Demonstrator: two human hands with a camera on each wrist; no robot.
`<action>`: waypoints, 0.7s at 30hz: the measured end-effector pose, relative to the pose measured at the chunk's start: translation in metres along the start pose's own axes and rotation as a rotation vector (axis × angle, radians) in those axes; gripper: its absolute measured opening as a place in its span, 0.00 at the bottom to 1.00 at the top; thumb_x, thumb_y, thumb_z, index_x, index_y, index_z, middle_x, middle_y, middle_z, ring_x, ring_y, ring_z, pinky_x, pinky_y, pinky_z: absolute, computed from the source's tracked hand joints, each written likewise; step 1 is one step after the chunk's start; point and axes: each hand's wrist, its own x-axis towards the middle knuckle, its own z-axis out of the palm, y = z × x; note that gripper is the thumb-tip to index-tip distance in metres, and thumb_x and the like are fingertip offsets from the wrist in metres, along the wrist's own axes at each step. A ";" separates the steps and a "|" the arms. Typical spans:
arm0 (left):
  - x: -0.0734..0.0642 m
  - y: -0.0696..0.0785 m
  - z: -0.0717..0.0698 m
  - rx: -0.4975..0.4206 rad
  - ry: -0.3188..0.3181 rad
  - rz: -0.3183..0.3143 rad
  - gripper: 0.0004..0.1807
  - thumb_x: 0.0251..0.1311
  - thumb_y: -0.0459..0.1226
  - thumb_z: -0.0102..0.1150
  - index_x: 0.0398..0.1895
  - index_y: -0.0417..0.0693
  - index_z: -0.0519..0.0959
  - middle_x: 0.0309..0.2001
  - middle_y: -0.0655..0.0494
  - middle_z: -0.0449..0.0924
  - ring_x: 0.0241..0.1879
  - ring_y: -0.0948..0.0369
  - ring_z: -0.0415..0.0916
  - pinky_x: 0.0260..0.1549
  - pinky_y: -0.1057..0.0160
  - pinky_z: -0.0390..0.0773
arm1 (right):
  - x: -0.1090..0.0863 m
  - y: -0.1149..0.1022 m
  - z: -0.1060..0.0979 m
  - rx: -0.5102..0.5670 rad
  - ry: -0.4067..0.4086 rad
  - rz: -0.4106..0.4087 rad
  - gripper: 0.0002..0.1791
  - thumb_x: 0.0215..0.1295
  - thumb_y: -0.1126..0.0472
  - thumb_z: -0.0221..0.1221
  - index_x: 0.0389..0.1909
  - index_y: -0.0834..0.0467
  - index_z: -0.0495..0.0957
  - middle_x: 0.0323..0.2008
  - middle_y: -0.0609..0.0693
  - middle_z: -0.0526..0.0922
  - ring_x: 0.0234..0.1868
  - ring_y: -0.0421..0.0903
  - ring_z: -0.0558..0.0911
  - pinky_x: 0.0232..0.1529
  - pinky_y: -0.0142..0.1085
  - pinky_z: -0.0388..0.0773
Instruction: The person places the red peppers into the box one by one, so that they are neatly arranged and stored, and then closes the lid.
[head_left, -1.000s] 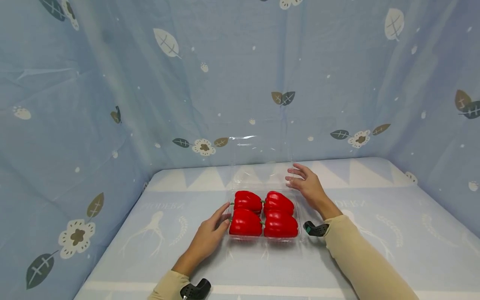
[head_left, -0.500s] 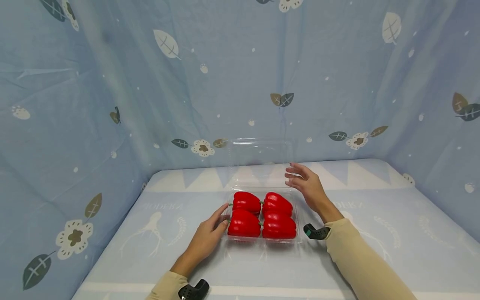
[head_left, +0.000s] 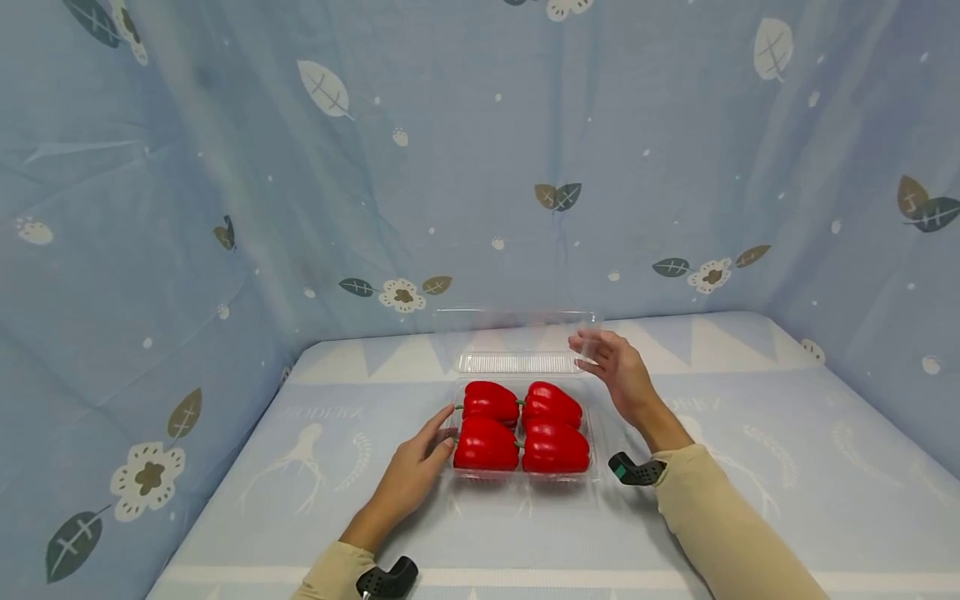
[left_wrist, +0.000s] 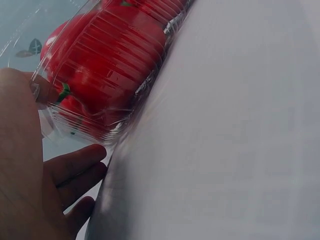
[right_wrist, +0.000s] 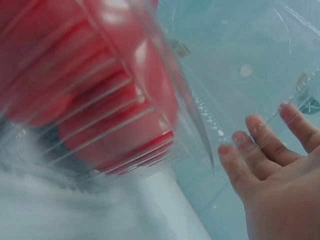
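A clear plastic clamshell box [head_left: 596,467] holds several red bell peppers [head_left: 557,447] with green stems. Its see-through lid [head_left: 517,321] stands raised at the back, tilted forward. My left hand [head_left: 411,477] is at the box's left side, thumb and index finger touching the rim. Lower fingers [left_wrist: 80,170] of that hand lie just below the box's corner in the left wrist view. My right hand [head_left: 618,371] is beside the lid's right edge, its fingers spread and touching the lid edge in the right wrist view [right_wrist: 270,160].
The box stands mid-table on a pale patterned cloth [head_left: 337,517]. Blue curtains [head_left: 420,167] with leaf and flower prints hang behind and at both sides. Black wrist devices [head_left: 636,468] sit on both sleeves.
The lid has tipped forward from nearly upright, its top edge coming lower and nearer. Both hands have stayed almost where they were, with the right fingers still at the lid's edge.
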 end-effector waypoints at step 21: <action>0.001 0.000 0.001 0.012 0.000 0.003 0.28 0.75 0.46 0.49 0.76 0.62 0.63 0.58 0.51 0.81 0.62 0.50 0.75 0.60 0.41 0.72 | -0.017 -0.017 -0.005 -0.214 -0.056 -0.056 0.35 0.79 0.41 0.41 0.66 0.68 0.69 0.62 0.65 0.73 0.64 0.60 0.70 0.70 0.58 0.61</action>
